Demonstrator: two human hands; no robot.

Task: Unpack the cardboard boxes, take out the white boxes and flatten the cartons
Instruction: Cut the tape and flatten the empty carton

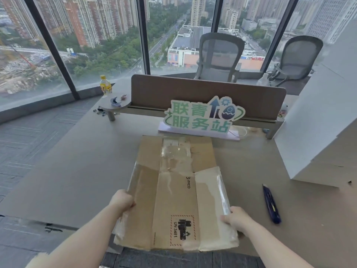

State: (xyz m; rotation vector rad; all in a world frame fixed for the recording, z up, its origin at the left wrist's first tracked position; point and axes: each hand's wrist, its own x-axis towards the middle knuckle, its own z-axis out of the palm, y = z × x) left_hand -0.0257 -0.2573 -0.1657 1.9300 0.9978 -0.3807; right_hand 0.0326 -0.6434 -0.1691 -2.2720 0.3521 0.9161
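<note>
Between the hands, the flattened carton point(176, 192) is held just above the table point(81, 171), its long axis running away from the person. Its side edges are gripped by the left hand point(122, 200) and right hand point(236, 219), both equally near.

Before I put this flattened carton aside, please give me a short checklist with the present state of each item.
1. Carton fully flat on the desk: ok.
2. Left hand grips the carton's left edge: ok.
3. Right hand grips its right edge: ok.
4. Utility knife lies apart from the carton, to the right: ok.
5. Knife blade retracted: cannot tell.
6. Tape removed from the carton: not ok, clear tape remains.
</note>
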